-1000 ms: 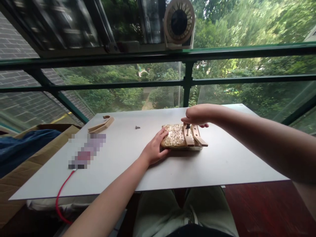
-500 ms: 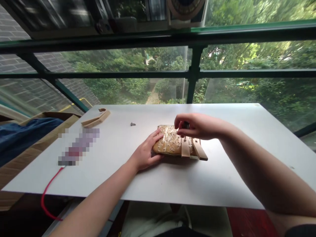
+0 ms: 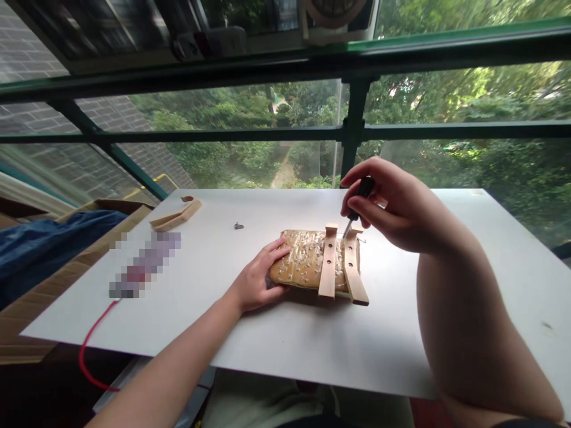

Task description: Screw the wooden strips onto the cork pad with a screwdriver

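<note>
The broad white table (image 3: pixel 357 345) carries the work, with a cardboard box (image 3: pixel 31 339) beside its left edge. On the table, right of its middle, lies a film-wrapped tan block (image 3: pixel 298 261). The left hand (image 3: pixel 256 279) clasps the block's left end, fingers over the top and thumb along the near edge, probably to stop it sliding. 2 wooden strips, 1 straight (image 3: pixel 328 270) and 1 bent (image 3: pixel 354 273), lie across its right part, their near ends jutting past its edge; the block likely props them up. A wooden hook piece (image 3: pixel 176 215) sits near the far left corner, well apart. The right hand (image 3: pixel 397 208) pinches a screwdriver (image 3: pixel 363 193) by its black handle, tilted, perhaps for fine aim; its tip is beside the bent strip's far end, contact unclear. Several small screws (image 3: pixel 239 226) lie left of the block, seemingly within reach.
</note>
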Demonstrator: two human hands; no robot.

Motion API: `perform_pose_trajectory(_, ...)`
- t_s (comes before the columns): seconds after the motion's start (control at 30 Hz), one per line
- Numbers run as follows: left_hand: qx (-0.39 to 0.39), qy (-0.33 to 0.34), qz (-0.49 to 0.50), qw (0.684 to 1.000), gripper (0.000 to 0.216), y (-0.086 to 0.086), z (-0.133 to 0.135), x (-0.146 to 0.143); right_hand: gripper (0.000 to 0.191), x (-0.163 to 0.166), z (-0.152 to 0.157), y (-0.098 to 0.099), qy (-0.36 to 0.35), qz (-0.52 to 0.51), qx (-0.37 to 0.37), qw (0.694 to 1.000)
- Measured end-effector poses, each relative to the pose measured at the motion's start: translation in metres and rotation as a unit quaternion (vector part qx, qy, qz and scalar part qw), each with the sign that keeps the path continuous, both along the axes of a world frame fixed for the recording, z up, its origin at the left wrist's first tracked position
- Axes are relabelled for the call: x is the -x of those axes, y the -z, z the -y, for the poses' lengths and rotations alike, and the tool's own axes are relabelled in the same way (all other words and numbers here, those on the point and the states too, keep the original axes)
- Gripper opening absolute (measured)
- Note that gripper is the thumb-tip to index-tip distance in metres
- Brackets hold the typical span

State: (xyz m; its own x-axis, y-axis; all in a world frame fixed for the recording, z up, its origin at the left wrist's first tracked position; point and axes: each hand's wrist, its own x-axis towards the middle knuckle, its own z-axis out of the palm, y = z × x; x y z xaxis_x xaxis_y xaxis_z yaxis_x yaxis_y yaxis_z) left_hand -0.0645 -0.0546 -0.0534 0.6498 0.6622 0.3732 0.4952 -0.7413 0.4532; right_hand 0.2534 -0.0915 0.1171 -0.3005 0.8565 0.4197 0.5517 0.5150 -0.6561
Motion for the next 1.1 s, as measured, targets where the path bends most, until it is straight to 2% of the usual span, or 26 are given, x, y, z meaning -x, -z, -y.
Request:
perform_pose_trajectory(0.2,0.02,0.023,-0.006,1.0,0.074,-0.006,0.003,0.002,0.019,-0.002,-0.001,0.006,0.057,0.073,-0.02,0.996)
perform_pose_trajectory(0.37,0.001,0.02,0.038,0.999,0.073,-0.005,0.005,0.004,0.021,-0.004,-0.009,0.012,0.099,0.109,-0.028,0.989)
perform_pose_trajectory(0.53,-0.007,0.042,0.067,0.997,0.073,-0.005,0.005,0.008,0.021,-0.009,-0.007,0.027,0.139,0.128,-0.026,0.982)
perform_pose_trajectory(0.67,0.001,0.038,0.096,0.995,0.07,-0.004,0.005,0.011,0.019,-0.018,0.014,0.058,0.203,0.105,0.011,0.973)
perform_pose_trajectory(0.8,0.019,0.04,0.105,0.993,0.07,-0.002,0.003,0.012,0.018,-0.035,0.039,0.104,0.261,0.119,0.094,0.954)
perform_pose_trajectory(0.87,0.033,0.036,0.103,0.993,0.071,0.0,0.004,0.011,0.018,-0.043,0.046,0.129,0.284,0.135,0.109,0.943)
perform_pose_trajectory(1.0,0.069,0.021,0.079,0.994,0.079,-0.002,0.011,0.014,0.02,-0.053,0.049,0.172,0.338,0.158,0.124,0.919)
perform_pose_trajectory(1.1,0.063,-0.001,0.051,0.997,0.078,-0.011,0.013,0.027,0.022,-0.054,0.045,0.189,0.353,0.183,0.134,0.908)
